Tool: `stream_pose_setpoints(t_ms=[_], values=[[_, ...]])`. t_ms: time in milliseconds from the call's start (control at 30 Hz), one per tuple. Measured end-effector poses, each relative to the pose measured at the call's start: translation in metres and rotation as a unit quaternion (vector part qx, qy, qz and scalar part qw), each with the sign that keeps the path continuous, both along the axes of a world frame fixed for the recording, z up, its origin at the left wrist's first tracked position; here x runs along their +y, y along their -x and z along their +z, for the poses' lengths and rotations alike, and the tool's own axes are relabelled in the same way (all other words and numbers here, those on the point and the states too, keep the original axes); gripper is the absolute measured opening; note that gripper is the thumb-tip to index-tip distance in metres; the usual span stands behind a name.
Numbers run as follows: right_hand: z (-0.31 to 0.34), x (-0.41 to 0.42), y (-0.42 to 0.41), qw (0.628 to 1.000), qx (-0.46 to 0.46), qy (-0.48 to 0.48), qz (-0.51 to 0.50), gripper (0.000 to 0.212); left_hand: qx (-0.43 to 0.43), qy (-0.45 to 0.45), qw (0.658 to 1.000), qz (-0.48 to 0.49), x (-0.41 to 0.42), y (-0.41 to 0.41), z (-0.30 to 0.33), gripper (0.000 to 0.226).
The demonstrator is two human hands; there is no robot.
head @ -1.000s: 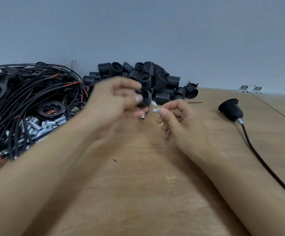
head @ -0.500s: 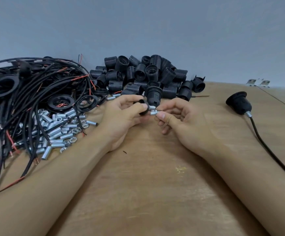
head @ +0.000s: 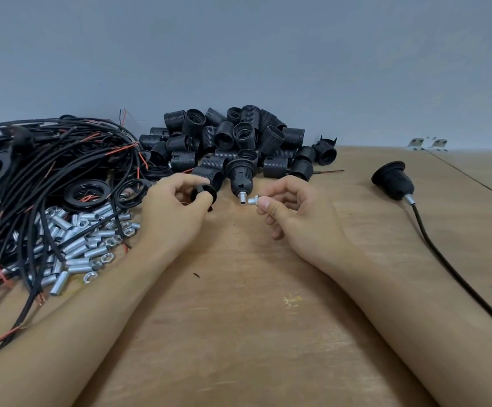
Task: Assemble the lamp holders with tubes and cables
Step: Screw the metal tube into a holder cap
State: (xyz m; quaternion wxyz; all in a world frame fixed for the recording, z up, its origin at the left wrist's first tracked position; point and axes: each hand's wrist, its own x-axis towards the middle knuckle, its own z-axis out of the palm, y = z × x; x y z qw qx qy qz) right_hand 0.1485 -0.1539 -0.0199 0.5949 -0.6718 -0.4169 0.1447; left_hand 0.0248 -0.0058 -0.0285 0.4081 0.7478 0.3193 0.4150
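Observation:
My left hand (head: 174, 212) grips a black plastic ring (head: 205, 193) between thumb and fingers, just above the table. My right hand (head: 294, 212) pinches a small silver metal piece (head: 253, 200) at its fingertips. Between the two hands a black lamp holder (head: 240, 176) lies on the table with a threaded metal tube (head: 243, 198) sticking out toward me. The silver piece sits just right of that tube's end, apart from it.
A pile of black lamp holders (head: 238, 139) lies at the back. Tangled black and red cables (head: 47, 160) and loose silver tubes and nuts (head: 83, 242) fill the left. A finished holder with cable (head: 394, 180) rests at the right on the wooden table (head: 253, 318).
My hands have drawn apart. The lamp holder with its metal tube now lies on the table between them; my left hand keeps the black ring and my right keeps the silver piece.

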Motion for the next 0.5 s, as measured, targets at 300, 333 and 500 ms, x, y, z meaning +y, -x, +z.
stream_pose_setpoints(t_ms=[300,333,500], values=[[0.001,-0.001,-0.001,1.0,-0.006,0.006,-0.014,0.013,-0.023,-0.009,0.999,0.042,0.009,0.004,0.003,0.028],[0.001,-0.001,-0.001,1.0,-0.007,0.008,-0.015,0.013,0.003,-0.029,0.999,0.029,0.009,0.005,0.003,0.028],[0.002,-0.002,-0.002,1.0,-0.009,0.008,-0.023,0.012,0.203,-0.166,0.965,-0.009,0.004,0.009,-0.001,0.014]])
